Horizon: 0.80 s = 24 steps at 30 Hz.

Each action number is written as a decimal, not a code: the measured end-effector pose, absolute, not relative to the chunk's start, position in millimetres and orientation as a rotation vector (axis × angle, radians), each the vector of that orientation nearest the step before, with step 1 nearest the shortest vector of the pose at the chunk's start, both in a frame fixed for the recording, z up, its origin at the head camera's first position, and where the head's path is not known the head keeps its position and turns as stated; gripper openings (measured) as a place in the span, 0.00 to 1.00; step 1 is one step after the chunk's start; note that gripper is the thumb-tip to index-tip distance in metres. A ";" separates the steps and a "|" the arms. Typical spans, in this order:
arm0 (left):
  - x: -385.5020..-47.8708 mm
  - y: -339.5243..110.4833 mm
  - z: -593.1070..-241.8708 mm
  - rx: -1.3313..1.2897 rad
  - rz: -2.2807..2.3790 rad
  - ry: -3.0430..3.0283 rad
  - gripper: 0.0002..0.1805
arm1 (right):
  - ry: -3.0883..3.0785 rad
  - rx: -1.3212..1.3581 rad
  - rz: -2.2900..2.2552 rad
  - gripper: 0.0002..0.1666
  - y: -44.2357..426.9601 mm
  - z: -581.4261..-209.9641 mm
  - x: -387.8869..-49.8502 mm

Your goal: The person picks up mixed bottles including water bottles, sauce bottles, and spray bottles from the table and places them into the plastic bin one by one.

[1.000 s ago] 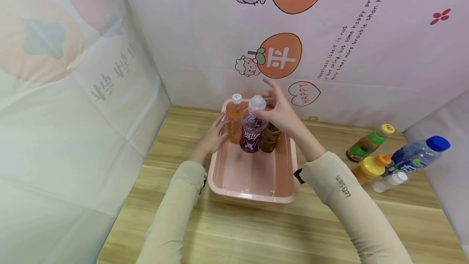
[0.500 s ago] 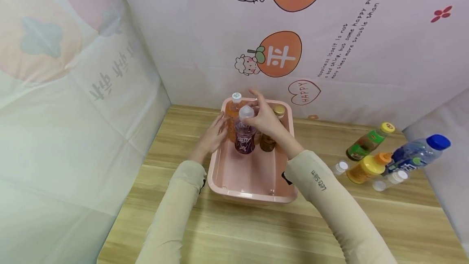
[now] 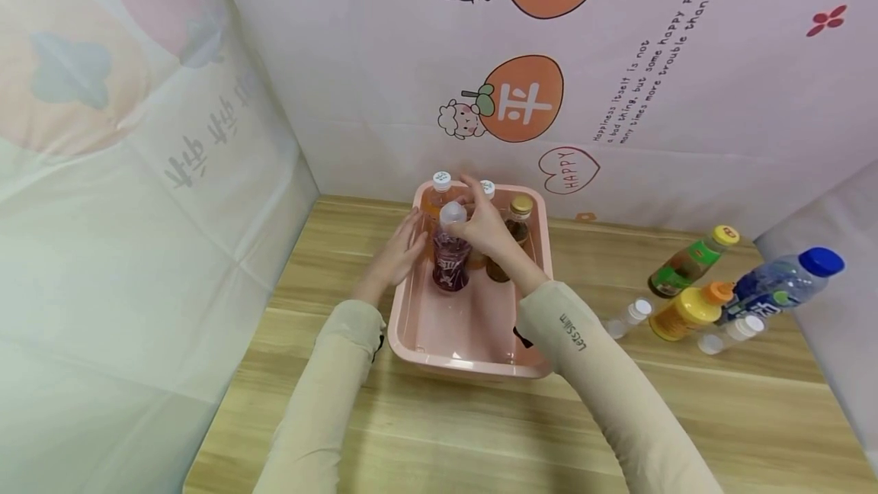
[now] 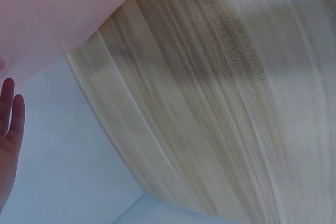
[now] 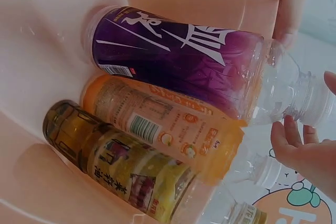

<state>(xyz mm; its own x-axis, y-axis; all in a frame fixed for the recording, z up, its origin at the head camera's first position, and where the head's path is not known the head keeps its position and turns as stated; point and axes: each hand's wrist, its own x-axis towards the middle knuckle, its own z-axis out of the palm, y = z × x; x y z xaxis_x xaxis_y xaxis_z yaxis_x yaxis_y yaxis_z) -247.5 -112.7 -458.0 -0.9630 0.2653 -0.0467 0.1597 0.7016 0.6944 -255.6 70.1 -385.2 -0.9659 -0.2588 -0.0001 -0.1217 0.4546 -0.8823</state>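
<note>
A pink basin point(image 3: 456, 364) holds several upright bottles at its far end. My right hand point(image 3: 488, 227) pinches the neck of a purple-labelled drink bottle point(image 3: 450, 267) with a clear domed cap, standing at the basin's left side. In the right wrist view, thumb and fingertips are at the neck of that purple bottle point(image 5: 173, 59). Beside it are an orange drink bottle point(image 5: 163, 124) and a brown cooking oil bottle point(image 5: 136, 171) with a gold cap. Another orange bottle point(image 3: 439, 200) stands behind. My left hand point(image 3: 396, 256) rests at the basin's left rim, fingers fairly straight.
Right of the basin on the wooden table point(image 3: 411, 433) stand a green-labelled bottle point(image 3: 689, 265), a yellow squeeze bottle point(image 3: 686, 315), a blue-capped bottle point(image 3: 768, 284) and two small white-capped bottles, one of them a clear bottle point(image 3: 732, 334). A printed cloth wall point(image 3: 384, 82) rises behind.
My right hand has moved left and slightly nearer with the purple bottle, lowering it beside the orange one. The gold-capped and second white-capped bottles have come into view. The left hand stays nearly still.
</note>
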 end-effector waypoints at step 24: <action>-248.4 -113.0 -459.9 0.320 1.149 2.747 0.32 | 2.537 -0.311 -1.552 0.51 62.7 -395.0 -254.0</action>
